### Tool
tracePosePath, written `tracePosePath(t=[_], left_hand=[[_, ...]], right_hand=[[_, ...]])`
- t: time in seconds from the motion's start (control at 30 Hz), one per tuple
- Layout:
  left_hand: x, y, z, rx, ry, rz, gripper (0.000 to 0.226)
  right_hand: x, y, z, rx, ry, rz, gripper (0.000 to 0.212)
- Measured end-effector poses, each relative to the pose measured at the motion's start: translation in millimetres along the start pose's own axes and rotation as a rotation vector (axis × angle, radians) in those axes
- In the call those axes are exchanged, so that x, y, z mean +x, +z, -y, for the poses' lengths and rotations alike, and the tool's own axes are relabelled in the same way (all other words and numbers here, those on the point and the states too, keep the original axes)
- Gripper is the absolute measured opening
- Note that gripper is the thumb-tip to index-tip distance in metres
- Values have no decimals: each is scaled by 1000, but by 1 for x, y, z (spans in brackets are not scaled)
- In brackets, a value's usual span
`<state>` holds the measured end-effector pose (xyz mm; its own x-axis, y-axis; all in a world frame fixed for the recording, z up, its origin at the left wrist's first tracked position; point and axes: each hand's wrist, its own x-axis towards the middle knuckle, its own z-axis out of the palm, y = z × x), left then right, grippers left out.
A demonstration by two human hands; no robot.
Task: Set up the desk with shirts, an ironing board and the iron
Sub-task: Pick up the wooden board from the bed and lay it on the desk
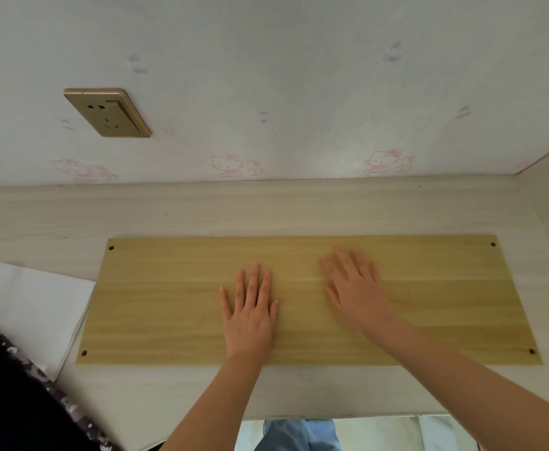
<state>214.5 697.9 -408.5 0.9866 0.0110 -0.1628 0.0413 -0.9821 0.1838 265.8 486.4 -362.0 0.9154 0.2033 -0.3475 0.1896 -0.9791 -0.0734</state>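
A flat yellow-wood board [309,301], serving as the ironing board, lies lengthwise on the pale tabletop [201,216], with a small hole near each of its four corners. The left hand [250,315] rests palm-down on the board's middle, fingers straight and slightly spread, pointing toward 12 o'clock, holding nothing. The right hand [354,288] lies just at its 2 o'clock, also palm-down over the board with fingers spread toward 11 o'clock; it is blurred, so whether it presses on the wood cannot be told. At the board's 9 o'clock, white cloth [29,307] lies on the tabletop, its edge tucked under the board's left end, and a dark patterned fabric [9,395] sits at 8 o'clock. On the wall at 11 o'clock is a gold socket [107,112].
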Motion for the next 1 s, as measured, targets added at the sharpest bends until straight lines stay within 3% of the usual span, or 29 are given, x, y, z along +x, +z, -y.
tracePosePath(t=[0.13, 0.33, 0.5, 1.0], left_hand=[[2, -2, 0, -20, -12, 27, 58], [-10, -17, 25, -36, -60, 47, 63], [-16, -15, 41, -33, -147, 70, 69], [7, -14, 7, 7, -129, 120, 69]], right_hand=[[-37, 23, -15, -7, 129, 68, 66], [-59, 37, -36, 37, 256, 2, 71], [-59, 36, -36, 39, 255, 45, 71], [-47, 32, -70, 4, 255, 22, 71]])
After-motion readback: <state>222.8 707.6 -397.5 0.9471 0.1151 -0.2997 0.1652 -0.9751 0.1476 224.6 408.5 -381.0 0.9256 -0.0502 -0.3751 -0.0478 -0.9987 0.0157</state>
